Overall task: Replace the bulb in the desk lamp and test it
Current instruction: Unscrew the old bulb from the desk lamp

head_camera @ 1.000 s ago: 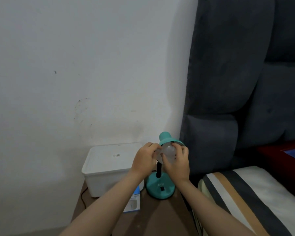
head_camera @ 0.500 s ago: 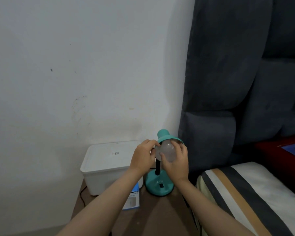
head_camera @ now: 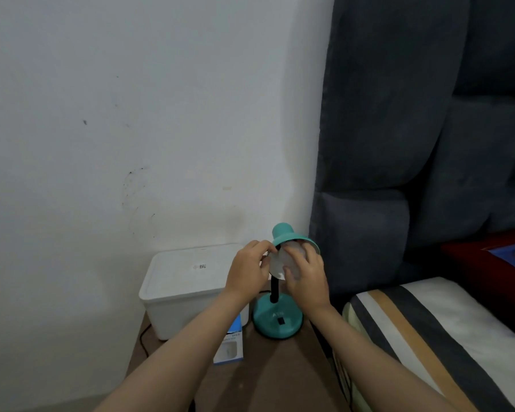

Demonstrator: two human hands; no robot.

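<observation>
Both hands are gripping the frosted bulb [head_camera: 283,261] under the teal lamp [head_camera: 277,319] shade, left hand [head_camera: 247,270] pinching its left edge, right hand [head_camera: 305,278] cupping its front, while the print on the white box [head_camera: 188,288] lid and blue carton [head_camera: 231,346] is showing too blurred to read.

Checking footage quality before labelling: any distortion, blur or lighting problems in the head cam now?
Head view: wide-angle bending shows, the headboard edge curves. Light is dim, flat and bluish; soft shadow on the wall behind the lamp. The bulb is unlit, no glare. Left hand and right hand look soft; the box label is unreadable.
</observation>
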